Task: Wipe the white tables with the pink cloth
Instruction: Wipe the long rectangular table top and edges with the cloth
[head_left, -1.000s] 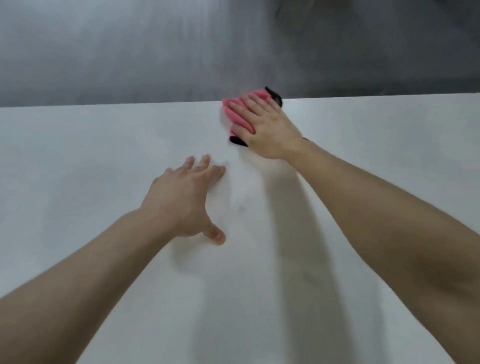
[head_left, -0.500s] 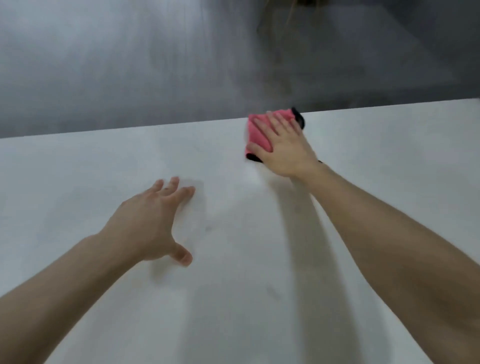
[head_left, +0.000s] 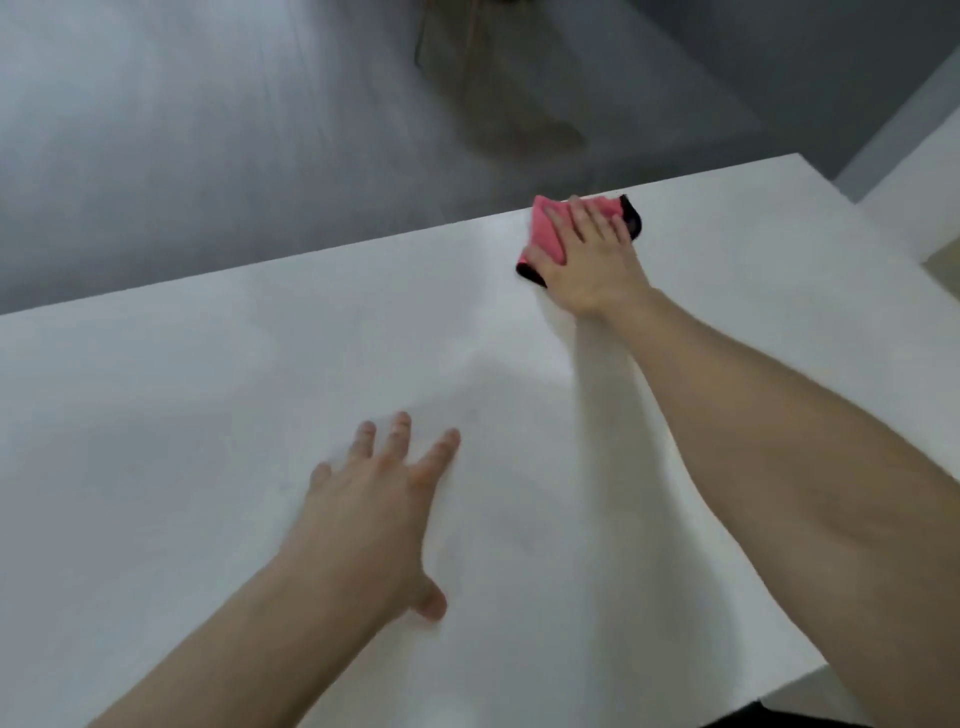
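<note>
A pink cloth (head_left: 546, 234) with a black edge lies at the far edge of the white table (head_left: 208, 405). My right hand (head_left: 589, 260) presses flat on the cloth with straight fingers, covering most of it. My left hand (head_left: 376, 509) rests flat on the table nearer to me, fingers spread, holding nothing.
Grey floor (head_left: 208, 130) lies beyond the table's far edge. A second white surface (head_left: 914, 182) stands at the right, past the table's right corner. A blurred brownish object (head_left: 498, 104) sits on the floor at the top.
My right hand has slid the cloth to the right along the far edge. The view has swung, so the table's right corner now shows. My left hand stays flat on the table.
</note>
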